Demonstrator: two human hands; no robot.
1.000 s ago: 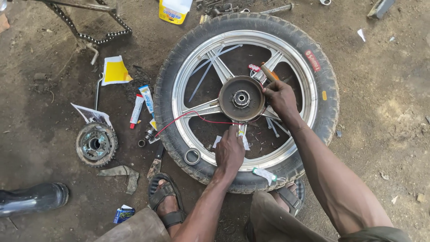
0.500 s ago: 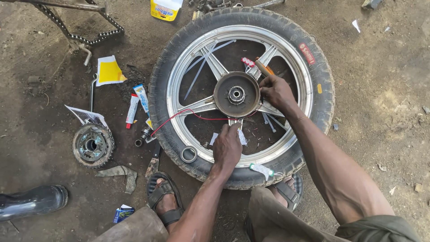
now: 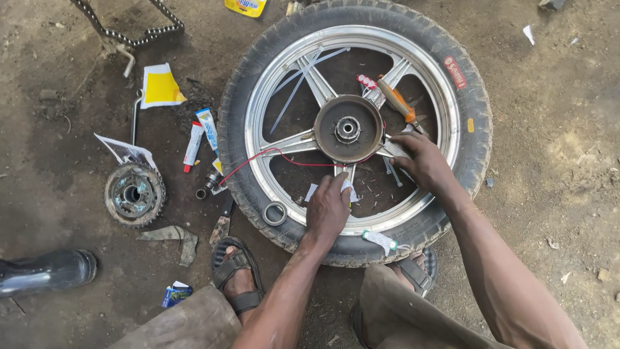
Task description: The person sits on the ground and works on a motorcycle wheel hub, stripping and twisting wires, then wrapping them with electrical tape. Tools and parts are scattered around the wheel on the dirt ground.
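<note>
A: We're looking straight down at a motorcycle wheel lying flat on the dirt ground, tyre on, silver spokes running in to a rusty brown hub at the centre.

B: And both hands are in on it. The left hand sits on the near side of the rim, fingers curled down onto a small white scrap just below the hub. Looks like a pinch, though I can't tell how firm.

A: The right hand is at the hub's right edge, fingers bent around a spoke there. Gripping the spoke or something small at it? I can't tell.

B: A thin red wire trails from the hub area out over the rim to the left. An orange-handled screwdriver lies across the spokes, just above the right hand.

A: How would that wheel handle, you reckon?

B: Heavy and rigid, I'd judge: metal rim, thick rubber. The tyre tread gives grip; the spokes are solid handholds. The hub looks grimy, likely slick. The wire is the delicate bit, limp and easy to snag.

A: Around it: a sprocket off to the left, two small tubes beside the tyre, a metal ring resting on the tyre's near side, a chain up top.
</note>
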